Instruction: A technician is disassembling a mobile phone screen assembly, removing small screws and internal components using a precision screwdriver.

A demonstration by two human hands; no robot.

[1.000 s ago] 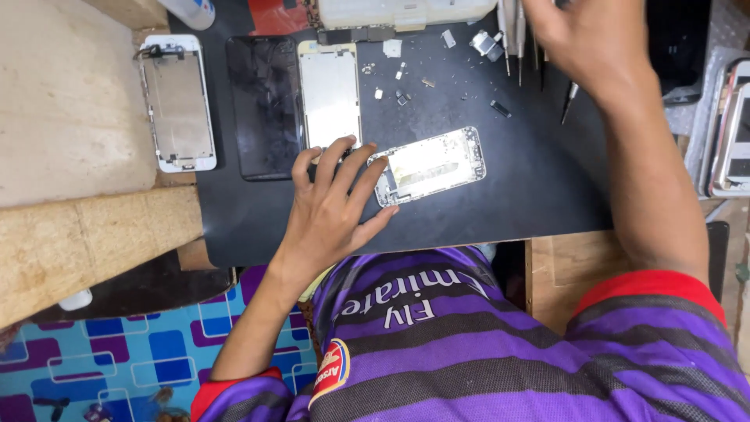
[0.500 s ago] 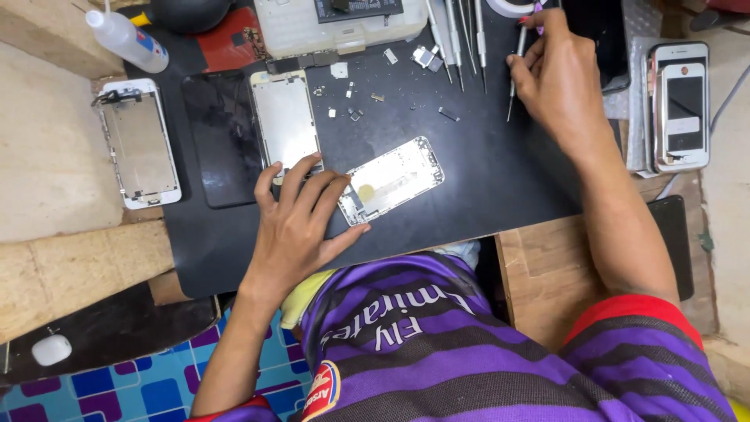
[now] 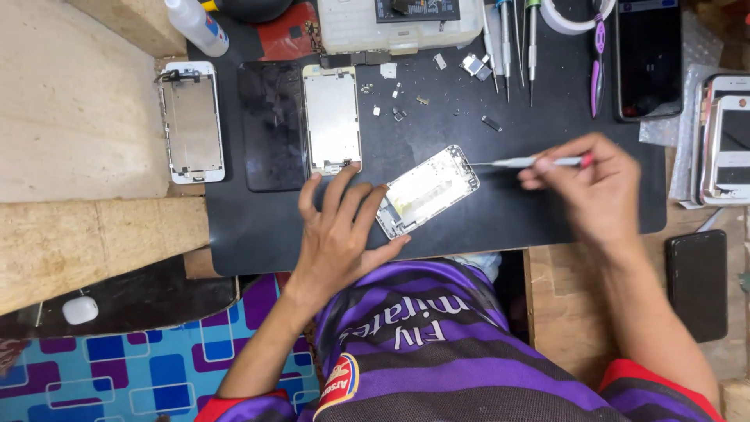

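Now the right hand (image 3: 590, 191), which half a second ago was up at the far tool row, has come down and pinches a thin screwdriver (image 3: 531, 162), its tip at the far right corner of the opened phone housing (image 3: 428, 190). The left hand (image 3: 340, 234) still lies spread, fingertips pressing the housing's near left end. Both rest on a black mat (image 3: 484, 227) over a wooden bench, with a bare display frame (image 3: 332, 119), a dark screen panel (image 3: 271, 125) and loose screws farther off.

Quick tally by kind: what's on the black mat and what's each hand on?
Opened phone housing, under left hand: 1
Screwdriver in right hand: 1
Screen assemblies on mat: 2
Upright tools: about 4
Total: about 8
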